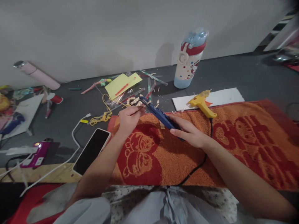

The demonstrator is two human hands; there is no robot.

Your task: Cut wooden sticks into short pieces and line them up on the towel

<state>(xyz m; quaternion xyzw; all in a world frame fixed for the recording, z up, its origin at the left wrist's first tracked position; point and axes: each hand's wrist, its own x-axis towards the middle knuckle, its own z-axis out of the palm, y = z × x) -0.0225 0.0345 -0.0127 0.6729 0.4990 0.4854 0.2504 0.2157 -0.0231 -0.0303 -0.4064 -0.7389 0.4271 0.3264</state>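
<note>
My right hand [189, 132] is wrapped round the lower end of a long dark blue hand tool [158, 115], which slants up and left over the towel. What kind of tool it is does not show clearly. Close to the tool's upper end, my left hand [130, 119] is closed in a pinch on a thin stick [143, 107], whose tip points at the tool. Small pale wooden pieces [133, 101] lie in a heap just beyond that hand. A few more short wooden pieces [162, 125] rest on the orange-red towel [173, 161] beneath the tool.
A yellow glue gun [202, 104] lies partly on a white board [224, 98], its black cord [193, 171] crossing the towel. Behind stands a water bottle [190, 62]. On the left are a phone [92, 151], white cable [74, 137], yellow string [101, 118] and yellow paper [119, 85].
</note>
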